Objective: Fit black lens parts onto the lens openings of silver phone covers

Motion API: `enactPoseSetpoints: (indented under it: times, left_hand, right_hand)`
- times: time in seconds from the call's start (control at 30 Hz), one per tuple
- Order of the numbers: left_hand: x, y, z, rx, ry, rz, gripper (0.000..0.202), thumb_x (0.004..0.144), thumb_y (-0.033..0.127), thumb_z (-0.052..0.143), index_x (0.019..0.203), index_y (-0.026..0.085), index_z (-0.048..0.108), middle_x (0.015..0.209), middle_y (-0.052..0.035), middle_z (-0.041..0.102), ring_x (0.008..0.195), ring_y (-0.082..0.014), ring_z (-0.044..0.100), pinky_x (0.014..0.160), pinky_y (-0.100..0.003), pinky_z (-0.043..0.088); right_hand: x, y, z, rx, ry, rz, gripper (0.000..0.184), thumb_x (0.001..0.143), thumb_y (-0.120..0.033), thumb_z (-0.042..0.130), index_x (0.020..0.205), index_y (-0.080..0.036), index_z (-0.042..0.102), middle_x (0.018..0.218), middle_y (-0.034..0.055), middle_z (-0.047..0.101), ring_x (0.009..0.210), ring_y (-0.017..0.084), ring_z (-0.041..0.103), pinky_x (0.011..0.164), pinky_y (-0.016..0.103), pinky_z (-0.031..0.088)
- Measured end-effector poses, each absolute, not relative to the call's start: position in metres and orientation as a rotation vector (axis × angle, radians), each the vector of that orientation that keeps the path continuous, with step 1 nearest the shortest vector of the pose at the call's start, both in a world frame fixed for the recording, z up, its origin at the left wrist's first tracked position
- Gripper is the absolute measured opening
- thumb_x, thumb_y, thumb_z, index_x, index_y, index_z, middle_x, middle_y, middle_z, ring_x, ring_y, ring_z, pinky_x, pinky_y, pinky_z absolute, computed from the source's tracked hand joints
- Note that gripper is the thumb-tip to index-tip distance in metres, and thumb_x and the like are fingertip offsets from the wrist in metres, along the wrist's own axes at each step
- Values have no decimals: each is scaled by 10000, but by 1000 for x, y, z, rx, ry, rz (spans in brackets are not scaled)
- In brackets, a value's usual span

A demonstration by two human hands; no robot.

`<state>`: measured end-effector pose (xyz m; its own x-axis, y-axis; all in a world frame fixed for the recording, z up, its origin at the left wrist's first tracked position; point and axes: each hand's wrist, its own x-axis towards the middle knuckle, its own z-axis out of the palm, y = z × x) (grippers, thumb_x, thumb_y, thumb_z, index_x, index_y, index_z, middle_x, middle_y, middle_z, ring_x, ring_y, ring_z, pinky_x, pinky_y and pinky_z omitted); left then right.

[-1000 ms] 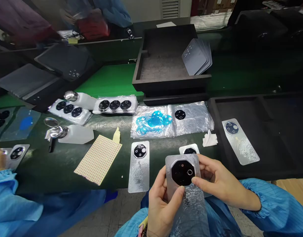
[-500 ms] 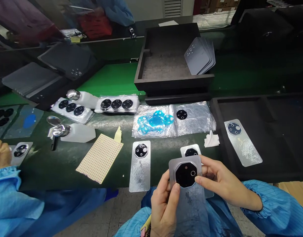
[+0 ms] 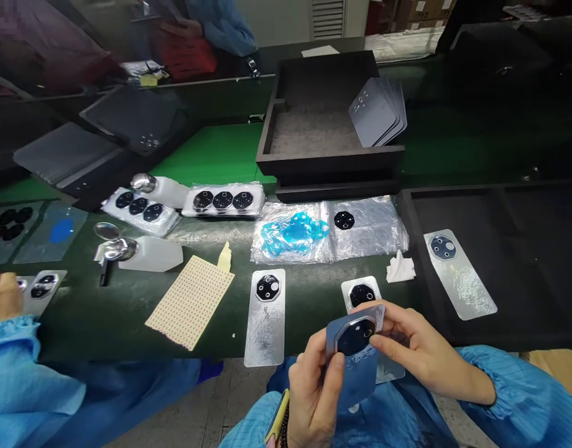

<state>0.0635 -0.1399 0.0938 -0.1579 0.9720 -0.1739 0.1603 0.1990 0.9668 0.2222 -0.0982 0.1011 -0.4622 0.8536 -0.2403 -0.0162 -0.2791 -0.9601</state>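
A phone back cover [image 3: 358, 376] is held tilted above the table's front edge, between both my hands. A black octagonal camera lens plate [image 3: 351, 341] sits at its upper end. My left hand [image 3: 311, 386] grips the left edge, thumb on the front beside the lens plate. My right hand [image 3: 416, 345] pinches the upper right edge, thumb tip at the lens plate and fingers behind. Partly hidden behind the hands lies another silver cover [image 3: 346, 289]. To the left, a silver back cover [image 3: 266, 333] with dark lettering lies flat on the table.
A black tray [image 3: 514, 317] at right holds one silver cover [image 3: 467, 283]. Ahead lie a white cloth [image 3: 400, 269], plastic bags [image 3: 374, 233] with blue film pieces, a dotted sticker sheet [image 3: 190, 302] and a pump bottle [image 3: 153, 254]. A co-worker's hand [image 3: 4, 295] is at far left.
The held cover has tipped so its face is seen more slantwise, and it sits slightly lower. Both hands keep their grip. The view has shifted slightly.
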Motion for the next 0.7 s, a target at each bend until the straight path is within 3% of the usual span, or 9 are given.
enactPoseSetpoints:
  times: [0.13, 0.27, 0.4, 0.53, 0.7]
  left_hand:
    - [53, -132, 86, 1269, 1524, 1048, 462, 893, 579, 478, 907, 218, 766, 562, -22, 565, 480, -130, 458, 526, -248, 383]
    - [44, -127, 72, 1433, 1418, 971, 401, 942, 426, 453, 825, 198, 761, 483, -10, 445, 443, -128, 417, 483, -254, 333]
    - [41, -122, 64, 1420, 1368, 938, 409, 952, 413, 430, 900, 169, 754, 520, -17, 464, 491, -130, 459, 497, -231, 354]
    - [44, -111, 62, 1333, 1321, 909, 463, 924, 477, 443, 789, 142, 732, 575, -43, 556, 533, -131, 503, 521, -217, 393]
    - [45, -102, 53, 1180, 1312, 943, 363, 852, 437, 534, 808, 141, 739, 738, -86, 697, 661, -171, 617, 616, -223, 458]
  right_hand:
    - [225, -98, 100, -1191, -1510, 1721, 350, 927, -350, 463, 1191, -148, 570, 887, 66, 669, 790, 160, 637, 710, 266, 519]
    - [226, -97, 95, -1228, -1578, 1717, 407, 920, -366, 453, 1233, -130, 565, 854, 69, 670, 741, 167, 629, 648, 258, 498]
    - [226, -91, 92, -1208, -1589, 1757, 419, 921, -395, 455, 1226, -133, 573, 863, 84, 676, 807, 214, 658, 702, 302, 521]
    - [229, -86, 82, -1245, -1745, 1704, 476, 925, -483, 412, 1263, -191, 576, 864, 108, 673, 802, 262, 654, 764, 402, 536]
    - [233, -79, 51, -1242, -2080, 1474, 559, 905, -524, 361, 1371, -266, 530, 625, 83, 574, 595, 266, 584, 536, 401, 521]
